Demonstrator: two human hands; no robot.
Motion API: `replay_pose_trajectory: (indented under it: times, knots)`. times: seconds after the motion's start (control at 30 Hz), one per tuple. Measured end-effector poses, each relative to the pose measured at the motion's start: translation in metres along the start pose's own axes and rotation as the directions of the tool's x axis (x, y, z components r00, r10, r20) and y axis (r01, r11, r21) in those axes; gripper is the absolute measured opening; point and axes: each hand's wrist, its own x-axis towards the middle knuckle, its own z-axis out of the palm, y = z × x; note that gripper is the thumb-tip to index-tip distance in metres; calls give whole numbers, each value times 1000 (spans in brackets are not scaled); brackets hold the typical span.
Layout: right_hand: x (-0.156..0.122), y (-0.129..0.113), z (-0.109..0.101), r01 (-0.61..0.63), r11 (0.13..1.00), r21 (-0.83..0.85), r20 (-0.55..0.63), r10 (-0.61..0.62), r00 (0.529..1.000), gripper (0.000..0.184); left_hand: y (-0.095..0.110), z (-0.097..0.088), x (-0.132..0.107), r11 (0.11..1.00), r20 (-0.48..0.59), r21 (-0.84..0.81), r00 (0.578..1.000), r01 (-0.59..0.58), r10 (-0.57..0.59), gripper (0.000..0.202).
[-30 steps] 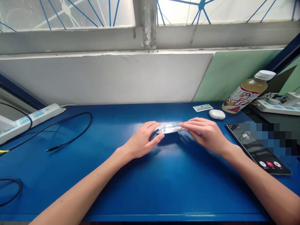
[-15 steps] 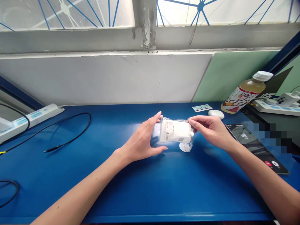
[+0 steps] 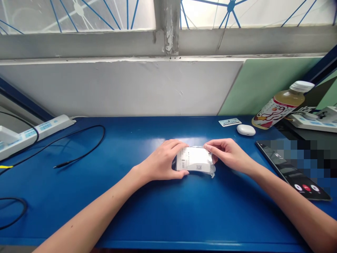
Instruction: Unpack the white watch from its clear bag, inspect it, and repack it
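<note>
A small clear plastic packet [image 3: 194, 160] with a white printed label lies low over the blue table [image 3: 147, 196], near its middle. My left hand [image 3: 162, 160] grips the packet's left end, thumb below and fingers curled over the top. My right hand [image 3: 228, 154] pinches the packet's upper right corner with its fingertips. The label side faces me, with small barcodes on it.
A black phone [image 3: 292, 170] with a call screen lies at the right. Behind it are a white earbud case [image 3: 245, 129], a small card [image 3: 230, 122] and a tilted drink bottle [image 3: 281, 104]. A white power strip [image 3: 34, 131] and black cables [image 3: 79, 147] occupy the left side.
The packet went from flat and edge-on, to lifted with its label facing me, and now sits lower near the table. Both hands closed in on its ends.
</note>
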Motion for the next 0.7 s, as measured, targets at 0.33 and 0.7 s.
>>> replay_pose_trajectory:
  times: [0.33,0.7]
  knots:
    - [-7,0,-22,398,650,-647,208,-352,913,56,-6,4,1,998,-14,49,999,42,-42,54]
    - [-5,6,-18,390,588,-708,260,-296,919,70,-7,3,-3,977,53,74,977,201,-205,74]
